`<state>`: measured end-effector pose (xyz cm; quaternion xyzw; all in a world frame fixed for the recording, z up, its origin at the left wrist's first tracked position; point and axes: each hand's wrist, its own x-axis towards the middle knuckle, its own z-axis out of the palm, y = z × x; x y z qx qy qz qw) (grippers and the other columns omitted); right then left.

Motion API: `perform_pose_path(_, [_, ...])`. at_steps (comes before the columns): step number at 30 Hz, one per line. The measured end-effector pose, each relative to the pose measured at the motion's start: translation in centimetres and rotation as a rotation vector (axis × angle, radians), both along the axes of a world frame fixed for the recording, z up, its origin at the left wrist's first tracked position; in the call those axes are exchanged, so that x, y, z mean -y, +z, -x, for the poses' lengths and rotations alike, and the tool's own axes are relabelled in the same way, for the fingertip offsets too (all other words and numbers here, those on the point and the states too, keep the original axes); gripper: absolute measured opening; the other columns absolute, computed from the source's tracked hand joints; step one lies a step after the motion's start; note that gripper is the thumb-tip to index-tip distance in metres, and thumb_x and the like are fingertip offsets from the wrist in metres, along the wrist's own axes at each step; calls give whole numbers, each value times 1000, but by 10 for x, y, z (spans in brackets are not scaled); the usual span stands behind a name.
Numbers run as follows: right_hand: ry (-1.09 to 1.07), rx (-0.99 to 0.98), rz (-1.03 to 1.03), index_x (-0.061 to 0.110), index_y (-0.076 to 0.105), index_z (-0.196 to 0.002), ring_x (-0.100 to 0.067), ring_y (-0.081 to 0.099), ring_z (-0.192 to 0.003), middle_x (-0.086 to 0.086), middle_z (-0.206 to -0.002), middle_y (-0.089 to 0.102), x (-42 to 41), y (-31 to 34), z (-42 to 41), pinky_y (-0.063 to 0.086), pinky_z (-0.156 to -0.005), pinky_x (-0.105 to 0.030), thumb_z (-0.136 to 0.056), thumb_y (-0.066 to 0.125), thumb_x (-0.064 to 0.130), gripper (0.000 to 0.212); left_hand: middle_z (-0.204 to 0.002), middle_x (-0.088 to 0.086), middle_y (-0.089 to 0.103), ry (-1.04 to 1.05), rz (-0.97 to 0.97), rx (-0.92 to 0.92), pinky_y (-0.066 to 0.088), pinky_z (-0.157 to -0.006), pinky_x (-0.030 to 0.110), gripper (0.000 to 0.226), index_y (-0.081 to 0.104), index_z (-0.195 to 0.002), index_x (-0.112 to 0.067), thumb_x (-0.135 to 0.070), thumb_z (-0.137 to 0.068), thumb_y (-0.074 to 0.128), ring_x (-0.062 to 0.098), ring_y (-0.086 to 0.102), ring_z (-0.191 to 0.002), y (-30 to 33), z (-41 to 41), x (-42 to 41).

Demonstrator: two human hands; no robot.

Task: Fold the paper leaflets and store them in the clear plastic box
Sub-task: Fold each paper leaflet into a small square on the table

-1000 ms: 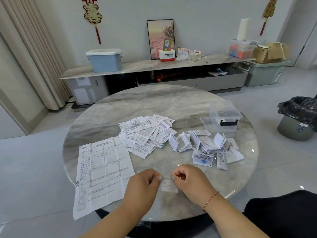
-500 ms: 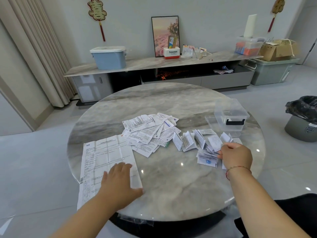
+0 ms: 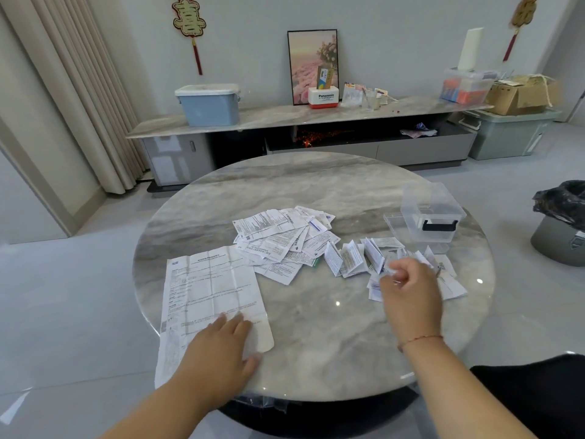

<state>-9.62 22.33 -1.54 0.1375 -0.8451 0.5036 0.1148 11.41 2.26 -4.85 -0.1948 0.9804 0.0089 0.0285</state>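
— Lifted, that right hand (image 3: 408,288): half a second ago it lay on the folded leaflets (image 3: 357,259), now it hovers over them, blurred.

— Fingers?

— Curled, but whether they pinch paper I cannot tell. Left hand (image 3: 221,350) stays flat, fingers straight, on the big unfolded leaflet's (image 3: 205,286) near corner.

— And the clear plastic box (image 3: 430,213)?

— Beyond the folded pile, near the round table's (image 3: 316,343) right edge, apart from both hands.

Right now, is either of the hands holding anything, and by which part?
The left hand only rests flat on the large unfolded leaflet's near corner. The right hand hovers curled over the folded leaflets; blur hides any grip.
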Motion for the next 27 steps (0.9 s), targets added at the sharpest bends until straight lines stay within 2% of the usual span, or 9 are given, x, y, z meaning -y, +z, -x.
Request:
perform_pose_path(4, [424, -26, -191, 24, 56, -89, -9, 49, -74, 9, -79, 49, 12, -18, -31, 40, -67, -16, -73, 64, 9, 23, -151, 4, 30, -213, -14, 139, 41, -102, 38, 90, 28, -144, -25, -35, -59, 58, 32, 34, -137, 16, -10, -23])
perform_pose_path(7, [643, 25, -315, 31, 54, -95, -5, 50, -79, 12, -84, 51, 14, -31, -40, 44, -73, -17, -72, 60, 22, 26, -139, 6, 48, -240, 54, 217, 54, -85, 34, 99, 34, -139, -21, -15, -46, 67, 28, 53, -122, 24, -11, -22])
perform_pose_path(10, [762, 49, -367, 31, 54, -106, 3, 50, -90, 17, -96, 52, 15, -37, -42, 38, -80, -8, -69, 60, 24, 38, -141, -4, 44, -208, -96, 117, 43, -98, 34, 80, 24, -143, -35, 5, -76, 43, 20, 47, -124, 25, -18, -10])
perform_pose_path(13, [839, 47, -393, 30, 46, -125, 11, 42, -109, 21, -117, 46, 17, -38, -44, 28, -88, 1, -71, 70, 23, 60, -144, -9, 42, -194, -177, 110, 36, -105, 30, 82, 23, -142, -48, 6, -81, 37, 18, 42, -129, 41, -20, -9])
perform_pose_path(16, [931, 19, -388, 33, 35, -138, 11, 30, -125, 27, -134, 35, 22, -39, -46, 22, -102, -6, -68, 74, 28, 80, -134, -20, 51, -254, -294, 61, 39, -99, 19, 80, 32, -137, -52, 6, -81, 37, 5, 48, -121, 63, -20, -17])
perform_pose_path(18, [1004, -8, -389, 36, 45, -133, 10, 32, -126, 24, -136, 39, 25, -43, -46, 22, -106, -8, -69, 75, 19, 72, -125, -25, 57, -344, -339, 4, 41, -93, 13, 72, 38, -132, -52, 2, -85, 40, -4, 53, -112, 75, -20, -24])
perform_pose_path(20, [1036, 64, -367, 30, 67, -109, 2, 47, -117, 19, -123, 54, 23, -43, -45, 34, -105, -16, -71, 66, 11, 42, -118, -24, 61, -389, -361, -68, 44, -89, 13, 68, 42, -129, -50, 0, -84, 42, -3, 57, -106, 78, -20, -25])
perform_pose_path(24, [917, 288, -273, 27, 72, -85, -2, 65, -89, 10, -92, 72, 13, -35, -45, 52, -87, -29, -76, 68, 34, 12, -96, -14, 69, -331, -147, -354, 52, -70, 16, 55, 44, -123, -41, -20, -76, 61, 7, 64, -83, 80, -15, -20])
perform_pose_path(27, [756, 391, -199, 34, 70, -84, 0, 66, -88, 12, -90, 72, 8, -35, -42, 51, -86, -22, -77, 74, 31, 8, -123, -7, 58, -222, -50, -576, 41, -95, 20, 58, 43, -133, -25, -41, -79, 58, 6, 48, -113, 77, -12, -17])
